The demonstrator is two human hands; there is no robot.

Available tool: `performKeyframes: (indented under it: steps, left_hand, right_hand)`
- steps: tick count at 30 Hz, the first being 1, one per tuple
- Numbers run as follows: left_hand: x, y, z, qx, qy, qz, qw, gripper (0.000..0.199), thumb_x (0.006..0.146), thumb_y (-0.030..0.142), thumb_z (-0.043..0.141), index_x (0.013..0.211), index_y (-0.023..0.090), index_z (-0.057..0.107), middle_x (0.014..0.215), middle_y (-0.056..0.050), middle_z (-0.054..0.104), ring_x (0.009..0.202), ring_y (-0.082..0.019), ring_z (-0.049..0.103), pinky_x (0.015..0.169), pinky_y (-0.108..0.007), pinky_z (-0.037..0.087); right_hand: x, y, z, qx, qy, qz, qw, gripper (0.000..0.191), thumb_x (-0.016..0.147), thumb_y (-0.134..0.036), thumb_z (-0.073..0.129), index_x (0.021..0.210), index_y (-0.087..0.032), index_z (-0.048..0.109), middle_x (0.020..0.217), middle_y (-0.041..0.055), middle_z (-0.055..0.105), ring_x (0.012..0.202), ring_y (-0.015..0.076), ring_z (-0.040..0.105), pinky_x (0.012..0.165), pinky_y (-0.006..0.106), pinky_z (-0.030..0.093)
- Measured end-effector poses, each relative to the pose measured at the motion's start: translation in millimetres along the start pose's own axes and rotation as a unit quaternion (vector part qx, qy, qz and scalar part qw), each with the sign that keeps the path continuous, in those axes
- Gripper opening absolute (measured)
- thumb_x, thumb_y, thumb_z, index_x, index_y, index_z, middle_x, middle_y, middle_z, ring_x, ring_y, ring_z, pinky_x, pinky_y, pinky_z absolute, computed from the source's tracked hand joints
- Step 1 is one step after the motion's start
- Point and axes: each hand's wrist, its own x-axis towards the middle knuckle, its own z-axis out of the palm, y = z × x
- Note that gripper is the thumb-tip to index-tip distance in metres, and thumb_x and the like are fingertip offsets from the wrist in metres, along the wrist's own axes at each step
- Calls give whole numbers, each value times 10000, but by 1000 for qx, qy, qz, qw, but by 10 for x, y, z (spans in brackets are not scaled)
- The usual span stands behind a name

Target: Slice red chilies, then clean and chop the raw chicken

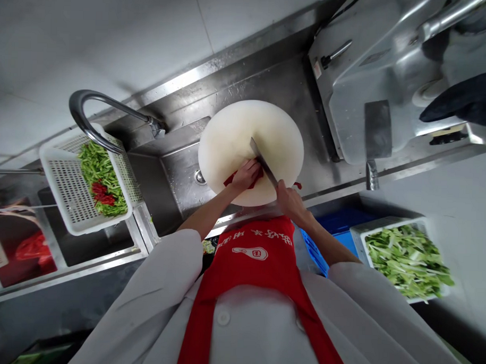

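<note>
A round white cutting board (pixel 237 126) lies over the steel sink. On its near part my left hand (pixel 246 174), fingers curled together, presses down on red pepper (pixel 251 185), most of which the hand hides. My right hand (pixel 290 203) is closed round the handle of a kitchen knife (pixel 266 166). Its blade points away from me and to the left, touching or right beside the left fingertips. A small red piece (pixel 297 185) sits at the board's right edge, close to the right hand.
At the left, a white basket (pixel 65 189) holds cut green strips topped with red ones, under a curved faucet (pixel 86 110). A cleaver (pixel 378 131) rests on the right counter. Low at right stands a crate (pixel 358 234) of leafy greens. A tiled wall (pixel 160 36) rises behind.
</note>
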Motion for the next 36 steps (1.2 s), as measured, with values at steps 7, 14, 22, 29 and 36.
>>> performKeyframes:
  steps: [7, 14, 22, 29, 36]
  left_hand:
    - [-15, 100, -96, 0, -33, -41, 999, 356, 1048, 432, 437, 1159, 186, 670, 1161, -129, 653, 1123, -265, 594, 1032, -470, 512]
    - [-323, 240, -281, 69, -59, -103, 991, 480, 951, 388, 631, 1392, 205, 585, 1439, -177, 475, 1335, -348, 471, 1095, -525, 470]
    - [-206, 116, -226, 75, -29, -52, 995, 335, 1051, 357, 428, 1127, 190, 709, 1222, -149, 635, 1194, -305, 549, 1059, -530, 464]
    - [-60, 40, -109, 16, -37, -14, 999, 395, 1079, 336, 337, 1217, 153, 659, 1198, -151, 658, 1126, -259, 590, 1018, -455, 515]
    - [-16, 82, -112, 14, -52, -34, 998, 359, 1062, 329, 395, 1247, 143, 640, 1246, -166, 636, 1145, -269, 582, 1029, -468, 517]
  right_hand:
    - [-4, 179, 7, 18, 26, 25, 999, 386, 1073, -317, 229, 1305, -102, 450, 987, 196, 714, 935, 317, 710, 783, 368, 466]
    - [26, 176, -9, 33, 30, 28, 999, 357, 1067, -304, 257, 1291, -113, 460, 991, 197, 718, 936, 316, 707, 768, 357, 456]
    - [-114, 2, 95, 26, 6, 26, 999, 366, 1066, -276, 253, 1340, -109, 427, 965, 190, 727, 926, 308, 723, 806, 370, 480]
    - [-173, -128, 123, 28, 22, 22, 999, 338, 1050, -211, 274, 1334, -117, 430, 971, 183, 734, 943, 301, 734, 811, 356, 492]
    - [-310, -207, 71, 32, 6, 37, 999, 324, 1046, -193, 273, 1317, -115, 433, 975, 190, 736, 940, 298, 733, 830, 364, 496]
